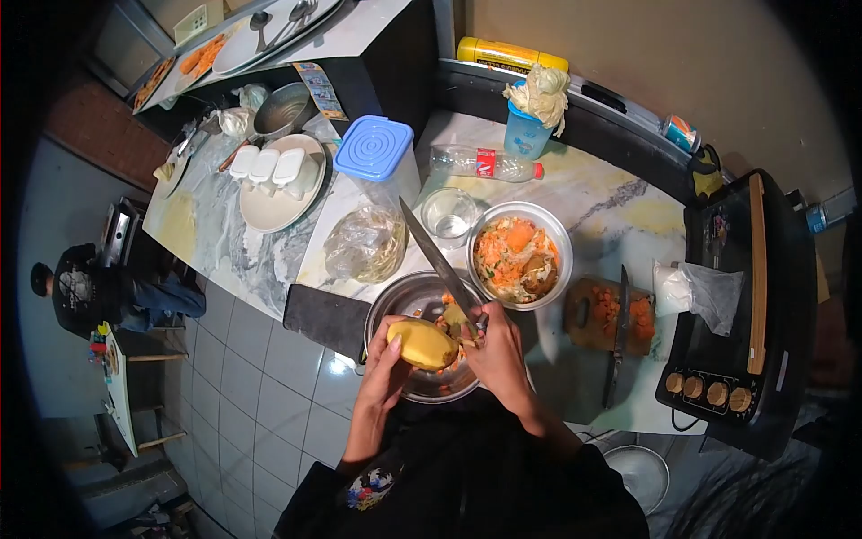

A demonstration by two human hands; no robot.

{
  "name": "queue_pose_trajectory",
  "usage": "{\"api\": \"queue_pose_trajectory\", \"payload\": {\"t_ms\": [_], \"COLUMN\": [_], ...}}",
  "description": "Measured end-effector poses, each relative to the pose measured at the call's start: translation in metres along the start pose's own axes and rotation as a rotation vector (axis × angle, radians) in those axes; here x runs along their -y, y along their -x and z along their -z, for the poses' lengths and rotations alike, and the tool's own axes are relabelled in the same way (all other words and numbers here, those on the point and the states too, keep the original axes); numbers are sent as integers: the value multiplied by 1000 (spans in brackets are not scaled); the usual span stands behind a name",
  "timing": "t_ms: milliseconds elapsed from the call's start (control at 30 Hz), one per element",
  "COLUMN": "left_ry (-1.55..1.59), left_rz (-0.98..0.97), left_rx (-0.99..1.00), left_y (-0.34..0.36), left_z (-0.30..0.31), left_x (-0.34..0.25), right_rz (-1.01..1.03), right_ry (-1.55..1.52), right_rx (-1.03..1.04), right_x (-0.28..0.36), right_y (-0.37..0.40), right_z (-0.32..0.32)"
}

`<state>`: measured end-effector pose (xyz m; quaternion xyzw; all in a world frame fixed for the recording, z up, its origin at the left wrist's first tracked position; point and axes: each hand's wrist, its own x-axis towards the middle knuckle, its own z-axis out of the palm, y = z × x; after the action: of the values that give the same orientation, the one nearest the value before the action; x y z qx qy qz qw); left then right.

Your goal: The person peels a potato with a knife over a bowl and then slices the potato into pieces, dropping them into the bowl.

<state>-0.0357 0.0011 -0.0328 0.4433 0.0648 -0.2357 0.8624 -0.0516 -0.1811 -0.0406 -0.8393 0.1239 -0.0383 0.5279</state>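
A mostly peeled yellow potato (pixel 422 344) is in my left hand (pixel 384 361), its fingers wrapped round the near side. My right hand (pixel 496 350) is closed on the handle of a large knife (pixel 437 258), whose blade points up and to the left. Both hands are over a steel bowl (pixel 382 302) that holds peelings and orange bits. Just beyond it, a second metal bowl (pixel 564 235) contains shredded orange and pale food with a brown piece. To the right lies a cutting board (pixel 585 338) with chopped orange pieces, and another knife (pixel 622 314) rests across it.
A blue-lidded container (pixel 373 148), plastic bottle (pixel 485 164), glass (pixel 449 216) and bagged food (pixel 364 244) stand beyond the bowls. At right are a plastic bag (pixel 714 296) and black oven (pixel 750 296). A person (pixel 108 292) is at far left.
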Motion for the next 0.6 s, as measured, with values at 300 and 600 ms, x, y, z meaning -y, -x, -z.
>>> {"api": "queue_pose_trajectory", "payload": {"t_ms": [300,600], "left_ry": [-192,-81], "left_rz": [35,60], "left_rx": [34,18], "left_y": [-1,-6], "left_z": [-1,-3], "left_x": [-1,2], "right_rz": [44,110], "right_ry": [69,181], "right_rx": [-21,-21], "right_x": [3,4], "right_y": [4,8], "right_z": [0,1]}}
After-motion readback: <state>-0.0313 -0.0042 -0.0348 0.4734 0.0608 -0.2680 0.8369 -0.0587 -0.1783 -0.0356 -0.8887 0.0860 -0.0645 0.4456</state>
